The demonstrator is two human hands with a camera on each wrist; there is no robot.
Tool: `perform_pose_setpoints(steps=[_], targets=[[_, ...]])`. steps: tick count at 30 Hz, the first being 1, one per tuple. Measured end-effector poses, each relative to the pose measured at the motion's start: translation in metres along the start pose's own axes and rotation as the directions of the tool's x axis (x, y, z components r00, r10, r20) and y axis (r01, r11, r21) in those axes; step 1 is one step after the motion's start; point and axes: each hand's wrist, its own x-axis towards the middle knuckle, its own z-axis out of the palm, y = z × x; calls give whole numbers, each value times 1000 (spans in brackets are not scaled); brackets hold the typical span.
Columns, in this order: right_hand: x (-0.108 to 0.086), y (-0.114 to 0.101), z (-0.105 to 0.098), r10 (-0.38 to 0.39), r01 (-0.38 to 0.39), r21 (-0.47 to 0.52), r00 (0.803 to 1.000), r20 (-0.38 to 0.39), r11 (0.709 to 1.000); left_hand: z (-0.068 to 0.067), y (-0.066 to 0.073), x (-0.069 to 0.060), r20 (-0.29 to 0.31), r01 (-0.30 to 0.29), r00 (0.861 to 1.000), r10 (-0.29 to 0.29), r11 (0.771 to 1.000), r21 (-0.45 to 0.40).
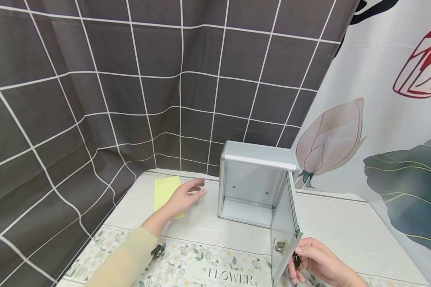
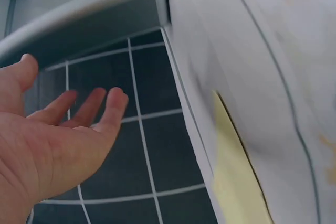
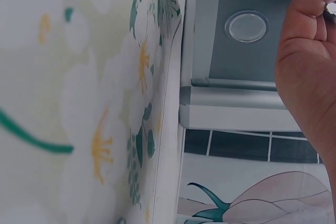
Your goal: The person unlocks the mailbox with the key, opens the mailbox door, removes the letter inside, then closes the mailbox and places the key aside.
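A silver metal box (image 1: 258,153) stands upright with its hinged door (image 1: 285,227) swung out toward me. The lock (image 1: 279,246) shows on the door's inner face. At the door's free edge, my right hand (image 1: 319,259) pinches a small dark key (image 1: 296,261); in the right wrist view only a shiny bit of it shows at the frame's edge. Left of the box, my left hand (image 1: 181,201) reaches over a yellow paper sheet (image 1: 162,193), its fingers loosely extended and holding nothing. The left wrist view shows that hand (image 2: 63,140) apart from the box (image 2: 100,19).
A white cloth with a flower print and the word FLOWER (image 1: 230,276) covers the table. By my left forearm lies a small black object (image 1: 158,250), partly hidden. A dark grid-patterned curtain (image 1: 158,52) hangs behind, with a white printed one (image 1: 380,119) at the right.
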Motion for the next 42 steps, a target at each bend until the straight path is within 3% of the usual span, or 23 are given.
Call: perform_pose_setpoints(steps=[8,17,27,42], targets=[[-1,0,0,1,-1,1,1000,-3,1000,21,10,5,37,-78,996,83,989,-127],[-1,1,0,3,-3,10,1000,-6,1000,38,9,7,49,-119,990,133,968,-219],[1,0,-1,-4,4,-1,1000,2,1000,51,8,5,61,-76,993,98,953,-292],[2,2,1,-1,1,1,1000,-8,1000,62,7,7,-42,-93,996,85,948,-304]])
